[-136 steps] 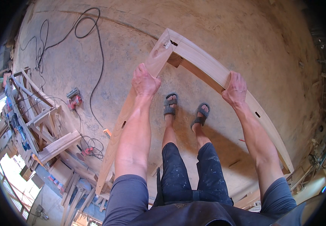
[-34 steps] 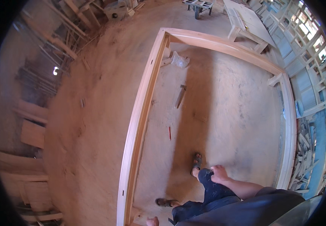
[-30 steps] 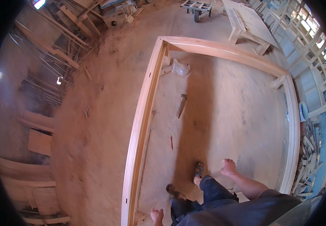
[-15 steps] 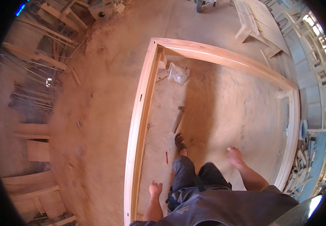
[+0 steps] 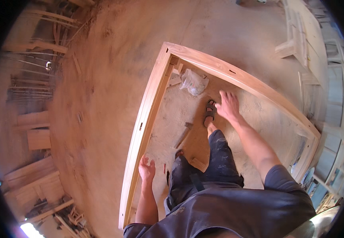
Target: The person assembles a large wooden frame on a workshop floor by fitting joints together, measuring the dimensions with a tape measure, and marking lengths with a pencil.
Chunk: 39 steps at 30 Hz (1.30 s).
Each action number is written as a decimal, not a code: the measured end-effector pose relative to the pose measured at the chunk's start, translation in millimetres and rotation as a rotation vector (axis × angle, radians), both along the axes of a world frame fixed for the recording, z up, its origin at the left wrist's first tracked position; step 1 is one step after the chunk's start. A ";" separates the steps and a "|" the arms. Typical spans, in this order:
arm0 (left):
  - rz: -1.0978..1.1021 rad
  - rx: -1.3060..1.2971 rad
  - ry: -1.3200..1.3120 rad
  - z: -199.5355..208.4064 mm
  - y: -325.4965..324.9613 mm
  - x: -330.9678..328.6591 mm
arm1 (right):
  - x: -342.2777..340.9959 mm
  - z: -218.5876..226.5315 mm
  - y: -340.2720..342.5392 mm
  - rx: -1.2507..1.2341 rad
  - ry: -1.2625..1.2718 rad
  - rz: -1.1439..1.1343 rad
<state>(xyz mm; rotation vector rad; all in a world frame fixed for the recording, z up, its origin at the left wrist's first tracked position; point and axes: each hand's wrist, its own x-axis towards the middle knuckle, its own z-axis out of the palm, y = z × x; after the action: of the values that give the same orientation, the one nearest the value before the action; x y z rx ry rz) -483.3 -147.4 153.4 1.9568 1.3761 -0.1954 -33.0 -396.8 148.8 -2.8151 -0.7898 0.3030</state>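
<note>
A large light wooden frame (image 5: 148, 107) lies flat on the dusty floor, and I stand inside it in sandals. My left hand (image 5: 147, 169) hangs open beside my hip, just over the frame's left rail, holding nothing. My right hand (image 5: 228, 106) reaches forward with fingers spread, empty, above the floor near the frame's far rail and my leading foot (image 5: 209, 113). A hammer (image 5: 183, 135) lies on the floor inside the frame, between my feet and the left rail. A crumpled clear plastic bag (image 5: 194, 82) sits near the frame's far corner.
Stacks of boards and timber offcuts (image 5: 37, 131) line the left side. A wooden bench or table (image 5: 299, 43) stands at the upper right. A small wood block (image 5: 198, 164) lies by my rear foot. Sawdust covers the floor.
I have walked forward inside the frame toward its far corner. The bag and hammer are now closer. My right hand has swung forward, and my left hand stays low by the left rail.
</note>
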 end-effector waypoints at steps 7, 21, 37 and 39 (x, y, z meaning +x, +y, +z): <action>-0.061 0.014 0.094 -22.5 8.6 148.2 | 161.9 -72.9 102.1 -0.044 -0.240 0.273; -0.248 0.281 0.152 -130.6 148.0 453.5 | 212.8 -154.0 161.2 -0.165 0.020 0.141; -0.226 0.357 0.065 -147.6 148.6 459.3 | 214.7 -149.3 163.1 -0.090 0.021 0.123; -0.239 0.329 0.093 -150.2 150.5 458.2 | 214.9 -150.0 163.4 -0.084 0.021 0.117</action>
<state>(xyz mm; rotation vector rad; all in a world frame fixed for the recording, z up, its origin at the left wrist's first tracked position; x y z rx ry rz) -25.1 3.0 3.1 2.4153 1.2934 -0.1818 182.0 -233.4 -1.2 -2.8432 -0.9610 0.3928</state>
